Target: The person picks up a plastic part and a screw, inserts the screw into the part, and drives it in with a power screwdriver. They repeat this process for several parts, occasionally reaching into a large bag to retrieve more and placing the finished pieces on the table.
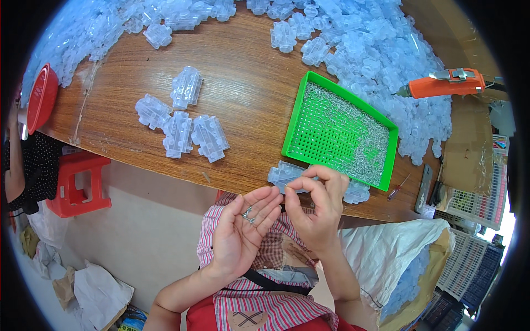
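My left hand (241, 234) is held palm up and slightly cupped in front of the table edge. Several small silver screws (249, 215) lie in its palm. Just to its right, my right hand (320, 207) is closed in a pinch of thumb and forefinger. Whatever sits between those fingertips is too small to make out. Behind the pinch, a clear plastic housing (282, 173) rests at the table's near edge, partly covered by the right hand. Another clear housing (357, 192) shows to the right of that hand, against the green tray (285, 144).
Loose screws fill much of the tray. An orange electric screwdriver (447, 84) hangs at the right over heaped clear housings (364, 55). Several housings (178, 134) lie left of centre. A small screwdriver (398, 187) is near the right edge. Another person's arm (15, 160) shows far left.
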Tool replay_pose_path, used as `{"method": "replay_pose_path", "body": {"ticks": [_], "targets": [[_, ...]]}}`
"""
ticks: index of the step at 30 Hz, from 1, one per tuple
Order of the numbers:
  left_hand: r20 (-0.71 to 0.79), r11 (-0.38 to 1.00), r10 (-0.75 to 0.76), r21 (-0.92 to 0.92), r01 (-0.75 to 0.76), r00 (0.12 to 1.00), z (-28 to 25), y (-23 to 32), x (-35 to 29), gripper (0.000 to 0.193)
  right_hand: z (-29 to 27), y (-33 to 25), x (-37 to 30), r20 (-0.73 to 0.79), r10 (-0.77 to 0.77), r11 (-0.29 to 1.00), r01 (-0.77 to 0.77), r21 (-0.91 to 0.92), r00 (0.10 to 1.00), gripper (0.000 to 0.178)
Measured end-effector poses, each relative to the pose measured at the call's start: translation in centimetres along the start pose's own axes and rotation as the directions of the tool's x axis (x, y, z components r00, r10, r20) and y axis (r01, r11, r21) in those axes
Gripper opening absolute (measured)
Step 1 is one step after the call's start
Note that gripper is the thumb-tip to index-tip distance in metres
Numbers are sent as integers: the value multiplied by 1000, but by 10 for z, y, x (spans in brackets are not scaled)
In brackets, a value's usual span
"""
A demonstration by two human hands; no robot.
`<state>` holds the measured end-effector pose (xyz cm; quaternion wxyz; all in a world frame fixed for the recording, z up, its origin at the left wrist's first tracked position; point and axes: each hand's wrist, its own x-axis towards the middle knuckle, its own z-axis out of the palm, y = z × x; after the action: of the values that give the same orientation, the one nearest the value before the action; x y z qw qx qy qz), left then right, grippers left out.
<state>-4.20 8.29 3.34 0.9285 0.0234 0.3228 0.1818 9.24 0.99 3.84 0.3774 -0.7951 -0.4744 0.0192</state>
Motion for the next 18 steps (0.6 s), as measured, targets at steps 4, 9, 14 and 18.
{"method": "replay_pose_path", "body": {"ticks": [4, 9, 14, 18], "targets": [[-20, 999, 35, -19, -35, 999, -4, 5, -3, 45, 10, 2, 1, 26, -53, 997, 54, -48, 998, 19], [-24, 999, 51, -7, -51, 998, -5, 8, -5, 46, 15, 3, -1, 7, -79, 986, 79, -150, 997, 19], [-35, 998, 61, -30, -62, 997, -5, 10, -6, 44, 15, -1, 1, 16, -95, 980, 97, -173, 995, 18], [-31, 997, 64, -45, -66, 997, -5, 11, -6, 43, 14, -1, 1, 25, -103, 978, 106, -180, 994, 18]]}}
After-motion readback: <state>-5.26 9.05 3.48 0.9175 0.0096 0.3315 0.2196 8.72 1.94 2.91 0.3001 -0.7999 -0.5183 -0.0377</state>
